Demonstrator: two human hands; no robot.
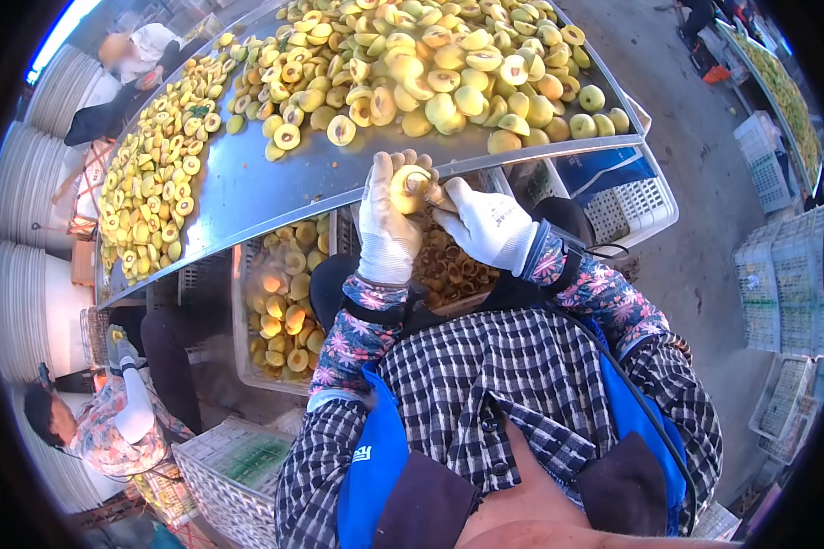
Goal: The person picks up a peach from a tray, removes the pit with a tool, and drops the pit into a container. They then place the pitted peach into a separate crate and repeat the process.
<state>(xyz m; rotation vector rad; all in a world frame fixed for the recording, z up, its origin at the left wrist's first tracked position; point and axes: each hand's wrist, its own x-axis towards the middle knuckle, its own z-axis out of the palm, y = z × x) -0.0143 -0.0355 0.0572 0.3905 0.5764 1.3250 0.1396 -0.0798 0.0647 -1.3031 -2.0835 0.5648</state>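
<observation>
My left hand (389,220), in a white glove with stained fingertips, is closed around a yellow stone fruit (409,188), apparently an apricot or peach, its cut side up. In my right hand (494,224), also gloved, is a short brownish hand tool (441,196), its tip against the fruit's cut face. The tip itself is too small to make out. Both hands meet just over the near edge of the metal table (275,183). Beyond them lies a big heap of fruit (412,73), mostly halves with brown centres and some whole.
Below my hands sits a crate of brown pits or scraps (449,270). To its left stands a crate of yellow fruit halves (288,316). A white basket (627,206) is at the table's right corner. A seated co-worker (124,421) is at lower left, beside stacked crates (233,467).
</observation>
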